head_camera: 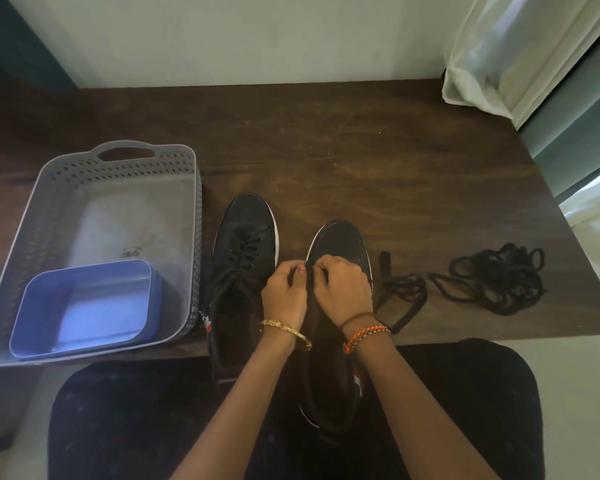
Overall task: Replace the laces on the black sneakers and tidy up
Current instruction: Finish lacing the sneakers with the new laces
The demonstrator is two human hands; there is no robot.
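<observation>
Two black sneakers stand toes away from me at the table's near edge. The left sneaker (245,244) is laced. Over the lace area of the right sneaker (340,239) both hands meet: my left hand (284,292) and my right hand (343,289) pinch something dark at the eyelets, most likely a lace, though the fingers hide it. A loose black lace (400,289) trails from beside that shoe onto the table. Further right lies a tangled pile of black laces (499,280).
A grey perforated basket (187,209) sits at the left of the dark wooden table (361,140), holding a blue plastic tub (84,306). A white curtain (499,53) hangs at the back right. My dark-clothed lap is below the table edge.
</observation>
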